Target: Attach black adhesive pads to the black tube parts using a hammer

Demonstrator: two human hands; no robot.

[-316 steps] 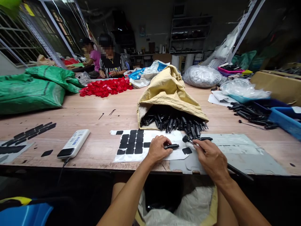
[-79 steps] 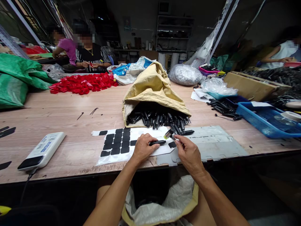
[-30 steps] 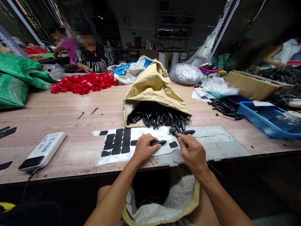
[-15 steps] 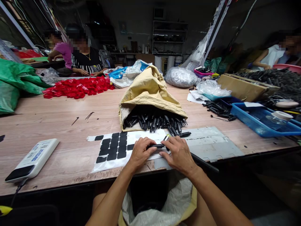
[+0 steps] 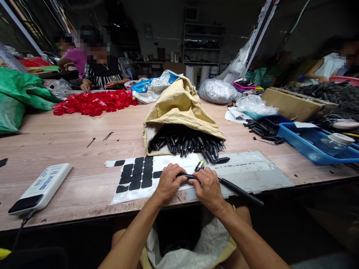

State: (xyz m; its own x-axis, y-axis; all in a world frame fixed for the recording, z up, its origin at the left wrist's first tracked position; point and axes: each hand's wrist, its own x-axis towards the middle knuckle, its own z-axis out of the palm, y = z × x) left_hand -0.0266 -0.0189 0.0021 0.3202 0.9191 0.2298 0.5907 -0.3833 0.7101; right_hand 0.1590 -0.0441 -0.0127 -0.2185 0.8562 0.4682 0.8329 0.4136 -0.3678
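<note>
Between my two hands, near the table's front edge, is a slim black pen-like part (image 5: 187, 175). My left hand (image 5: 170, 183) pinches its left end, and my right hand (image 5: 206, 186) has its fingers closed on the right end. Just behind my right hand, a hammer (image 5: 241, 191) lies on the grey board, its metal head (image 5: 199, 165) toward the middle and its black handle pointing right. A white sheet with black square stickers (image 5: 136, 175) is left of my hands. Beyond, a yellow sack (image 5: 179, 106) lies open with many black parts (image 5: 185, 145) in its mouth.
A white device (image 5: 42, 188) with a cable lies left. Red parts (image 5: 95, 102) are heaped behind it, near two people. At right are a blue tray (image 5: 316, 144), cardboard (image 5: 294, 102) and another person. An open sack (image 5: 193, 257) is below the table edge.
My right hand has come off the hammer's head area and moved slightly down, now closed on the black part's right end. The hammer shows more fully. The striped-top person's hands have shifted.
</note>
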